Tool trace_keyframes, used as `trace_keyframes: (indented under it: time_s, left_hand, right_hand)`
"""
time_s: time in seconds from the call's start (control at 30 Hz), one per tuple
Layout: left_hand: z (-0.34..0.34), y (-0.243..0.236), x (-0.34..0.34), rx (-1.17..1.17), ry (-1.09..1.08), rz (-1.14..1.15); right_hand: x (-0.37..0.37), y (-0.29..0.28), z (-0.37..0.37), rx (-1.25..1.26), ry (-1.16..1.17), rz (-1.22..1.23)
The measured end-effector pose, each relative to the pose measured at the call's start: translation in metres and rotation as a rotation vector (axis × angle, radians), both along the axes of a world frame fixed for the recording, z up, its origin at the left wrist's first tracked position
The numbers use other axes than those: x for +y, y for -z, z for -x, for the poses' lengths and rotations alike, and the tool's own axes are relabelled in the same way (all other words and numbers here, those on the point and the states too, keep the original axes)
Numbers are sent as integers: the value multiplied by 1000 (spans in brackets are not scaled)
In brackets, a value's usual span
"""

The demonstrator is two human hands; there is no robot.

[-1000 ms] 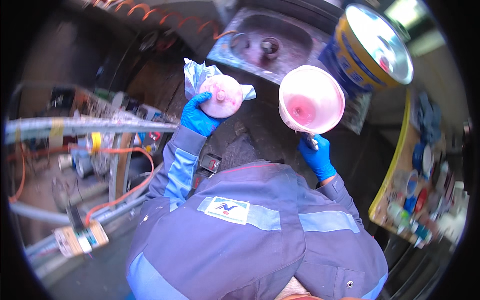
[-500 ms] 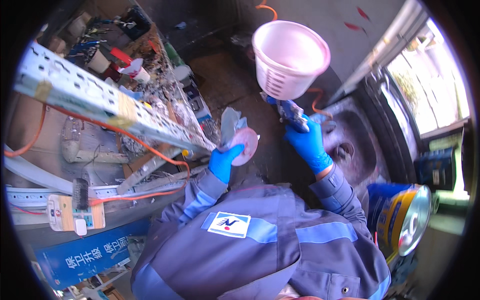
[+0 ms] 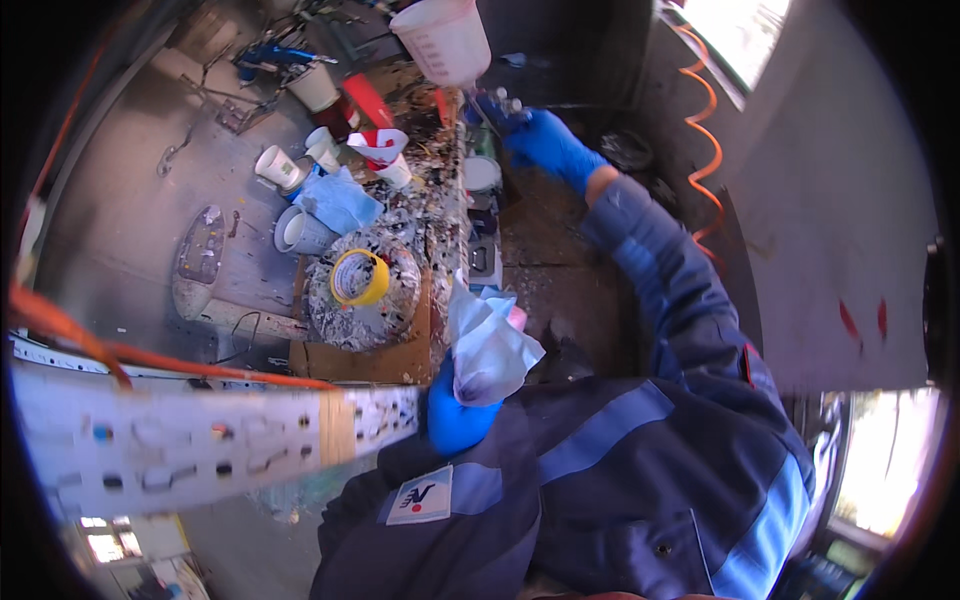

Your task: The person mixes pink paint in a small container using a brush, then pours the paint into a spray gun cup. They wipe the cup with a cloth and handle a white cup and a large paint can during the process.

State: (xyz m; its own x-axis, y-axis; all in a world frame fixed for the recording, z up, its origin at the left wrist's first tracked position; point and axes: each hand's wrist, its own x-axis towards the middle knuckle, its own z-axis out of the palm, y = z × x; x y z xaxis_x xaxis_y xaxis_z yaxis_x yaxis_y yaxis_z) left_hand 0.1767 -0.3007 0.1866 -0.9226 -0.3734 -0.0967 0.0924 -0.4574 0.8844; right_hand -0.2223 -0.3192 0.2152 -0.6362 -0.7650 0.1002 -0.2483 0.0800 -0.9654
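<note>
My right hand, in a blue glove, reaches forward and is closed around a spray gun. A large translucent whitish cup sits on top of the gun, cut off by the upper edge of the view. Close to my body, my left hand, also gloved in blue, is closed on a crumpled pale cloth or paper. Behind it shows a sliver of a pink disc, probably a lid, in the same hand. Most of the left fingers are hidden by the cloth.
On the paint-splattered bench stand a yellow tape roll, several paper cups and a light blue cloth. A perforated white beam crosses at the left. At the right hangs an orange coiled hose.
My view has turned left toward the bench. The spray gun and its cup are now farther out, over the bench's far end. In my left hand the cloth now covers most of the pink disc.
</note>
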Motion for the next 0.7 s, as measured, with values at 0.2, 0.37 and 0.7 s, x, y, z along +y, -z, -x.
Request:
trace_keyframes:
  time_s: [0.2,0.37,0.7]
  left_hand:
    - [53,-35,5,-694,-628,672]
    - [71,-40,-10,-644,-897,476]
    - [107,-37,-18,-406,-1240,125]
  right_hand:
    - [-153,-19,136,144,-218,-110]
    - [-246,-24,187,43,-409,-129]
    - [-325,13,215,442,-557,-240]
